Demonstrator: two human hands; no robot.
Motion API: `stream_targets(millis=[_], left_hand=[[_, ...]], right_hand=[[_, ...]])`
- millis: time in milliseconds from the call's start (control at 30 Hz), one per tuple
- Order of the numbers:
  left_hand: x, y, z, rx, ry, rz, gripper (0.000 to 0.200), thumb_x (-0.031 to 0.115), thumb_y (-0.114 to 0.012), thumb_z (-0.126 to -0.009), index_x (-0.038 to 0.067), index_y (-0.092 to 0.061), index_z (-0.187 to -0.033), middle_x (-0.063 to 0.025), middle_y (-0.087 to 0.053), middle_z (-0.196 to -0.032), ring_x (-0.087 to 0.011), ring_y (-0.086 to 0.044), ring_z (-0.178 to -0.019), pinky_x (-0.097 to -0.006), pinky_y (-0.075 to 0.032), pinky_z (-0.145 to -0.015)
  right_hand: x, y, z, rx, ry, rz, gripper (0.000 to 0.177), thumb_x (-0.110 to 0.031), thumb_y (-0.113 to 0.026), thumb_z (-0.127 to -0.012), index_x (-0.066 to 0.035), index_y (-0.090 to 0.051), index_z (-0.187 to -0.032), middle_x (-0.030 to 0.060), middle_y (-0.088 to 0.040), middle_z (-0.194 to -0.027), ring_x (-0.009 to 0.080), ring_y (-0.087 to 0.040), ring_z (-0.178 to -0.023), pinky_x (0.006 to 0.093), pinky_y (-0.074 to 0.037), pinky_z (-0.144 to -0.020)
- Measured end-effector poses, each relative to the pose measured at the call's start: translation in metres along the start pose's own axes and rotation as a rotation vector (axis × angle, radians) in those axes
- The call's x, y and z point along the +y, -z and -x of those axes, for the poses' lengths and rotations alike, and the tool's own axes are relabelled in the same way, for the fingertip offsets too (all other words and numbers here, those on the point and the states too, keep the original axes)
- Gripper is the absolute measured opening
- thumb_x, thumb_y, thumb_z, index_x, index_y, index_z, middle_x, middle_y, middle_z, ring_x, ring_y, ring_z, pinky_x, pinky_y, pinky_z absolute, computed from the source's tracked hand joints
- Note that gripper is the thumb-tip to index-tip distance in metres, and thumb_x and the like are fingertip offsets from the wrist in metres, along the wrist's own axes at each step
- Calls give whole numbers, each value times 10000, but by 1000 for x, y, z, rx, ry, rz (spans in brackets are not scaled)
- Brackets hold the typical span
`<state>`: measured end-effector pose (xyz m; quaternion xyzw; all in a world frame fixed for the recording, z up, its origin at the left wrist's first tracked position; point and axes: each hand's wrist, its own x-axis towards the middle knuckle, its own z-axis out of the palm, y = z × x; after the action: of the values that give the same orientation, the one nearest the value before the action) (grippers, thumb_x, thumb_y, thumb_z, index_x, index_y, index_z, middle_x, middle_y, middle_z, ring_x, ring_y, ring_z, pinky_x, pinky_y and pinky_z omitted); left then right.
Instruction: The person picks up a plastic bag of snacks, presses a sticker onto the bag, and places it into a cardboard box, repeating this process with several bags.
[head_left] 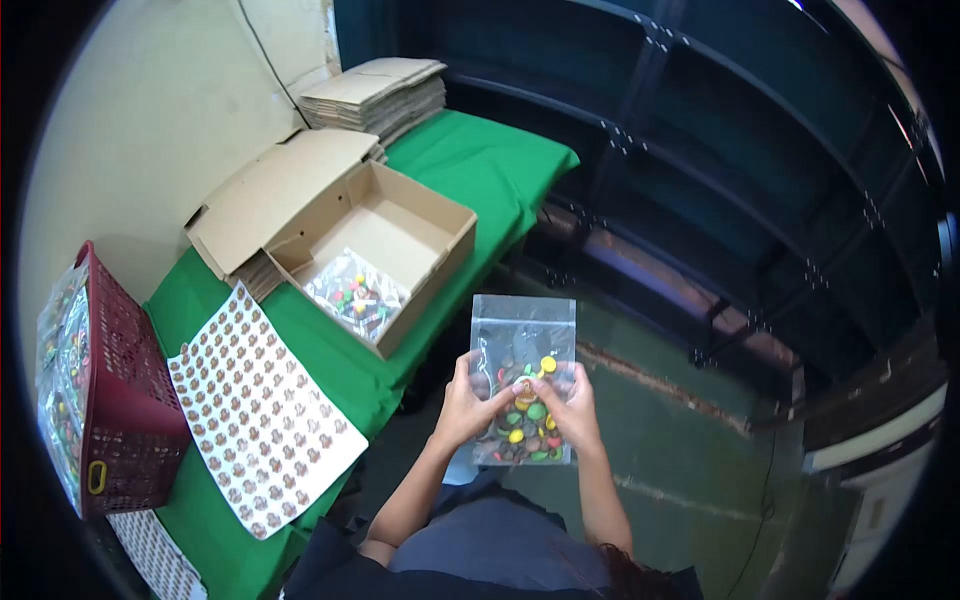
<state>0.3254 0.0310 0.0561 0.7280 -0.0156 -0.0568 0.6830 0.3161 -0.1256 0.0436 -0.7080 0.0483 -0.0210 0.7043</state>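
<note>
A clear zip-top bag (524, 335) of colourful candies stands upright in front of my body. My left hand (466, 405) grips its left edge, and my right hand (573, 405) grips the right edge. Both thumbs press on the bag's front at a small round sticker (526, 389), which they partly cover. Fingers behind the bag are largely hidden. To the left, on the green-covered table (480, 165), lies a white sheet (270, 420) with rows of round stickers. Beyond it an open cardboard box (425, 215) holds a bag of candies (355, 292).
A dark red plastic basket (130, 410) with more candy bags stands at the table's left end. Flattened cardboard (290, 180) and a cardboard stack (375, 90) lie by the wall. Another sticker sheet (158, 555) is below the basket. Dark shelving (640, 90) lines the back right.
</note>
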Motion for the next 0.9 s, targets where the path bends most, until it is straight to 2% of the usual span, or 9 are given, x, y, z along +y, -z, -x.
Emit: stream_targets(millis=[167, 233, 300, 367, 433, 567, 700, 833, 900], left_hand=[[28, 54, -61, 45, 57, 21, 692, 241, -666, -693, -52, -250, -1163, -156, -568, -890, -151, -561, -745, -273, -458, -647], [17, 70, -89, 107, -144, 42, 677, 182, -640, -723, -32, -198, -1190, -115, -550, -816, -110, -536, -654, -220, -441, -537], [36, 86, -104, 154, -88, -111, 626, 153, -632, -729, -38, -234, -1173, -120, -536, -884, -127, -537, -720, -217, -447, -600], [2, 95, -134, 263, -353, -132, 605, 164, -619, -743, -27, -245, -1177, -117, -532, -878, -118, -530, -712, -219, -435, -604], [14, 107, -140, 280, -237, -90, 604, 171, -612, -750, -21, -239, -1183, -119, -531, -877, -115, -526, -711, -223, -431, -611], [16, 125, -145, 363, 10, 245, 579, 242, -607, -745, -32, -304, -1155, -186, -539, -928, -193, -533, -848, -304, -429, -728], [17, 147, -152, 504, 8, 82, 581, 228, -625, -731, -32, -314, -1148, -135, -566, -847, -153, -553, -735, -274, -443, -650], [5, 157, -157, 666, 53, -5, 564, 163, -644, -718, 0, -309, -1141, -127, -513, -934, -145, -512, -825, -263, -440, -698], [5, 156, -162, 819, -87, -13, 641, 215, -692, -666, -29, -328, -1135, -125, -567, -807, -144, -550, -744, -260, -442, -648]], right_hand=[[-41, -43, -74, -223, 107, 0, 470, -60, -679, -664, -10, -367, -1012, 122, -550, -907, 151, -544, -848, 267, -447, -723], [-55, -67, -103, -253, 101, 5, 474, -34, -680, -650, -13, -371, -1009, 118, -546, -909, 155, -542, -854, 275, -447, -726], [-54, -86, -131, -233, 185, -72, 430, -22, -652, -672, -15, -376, -1002, 119, -546, -907, 153, -543, -843, 275, -447, -726], [-54, -99, -154, -252, 109, -122, 410, -24, -640, -686, -8, -375, -999, 123, -551, -895, 151, -548, -834, 269, -449, -718], [-52, -112, -173, -244, -38, -222, 370, -29, -615, -714, 5, -375, -993, 131, -561, -871, 148, -558, -814, 257, -453, -702], [-53, -140, -195, -378, 127, -6, 444, -47, -675, -664, 6, -378, -989, 129, -566, -850, 147, -562, -780, 254, -461, -674], [-44, -173, -226, -480, 87, -80, 456, -52, -683, -658, 8, -379, -993, 133, -569, -838, 151, -566, -780, 253, -468, -652], [-38, -201, -255, -629, -78, -124, 429, -50, -663, -680, 12, -382, -998, 140, -569, -838, 152, -567, -777, 256, -472, -642], [-39, -215, -271, -707, -187, -134, 409, -42, -646, -695, 16, -385, -1004, 142, -568, -827, 147, -566, -760, 257, -473, -634]])
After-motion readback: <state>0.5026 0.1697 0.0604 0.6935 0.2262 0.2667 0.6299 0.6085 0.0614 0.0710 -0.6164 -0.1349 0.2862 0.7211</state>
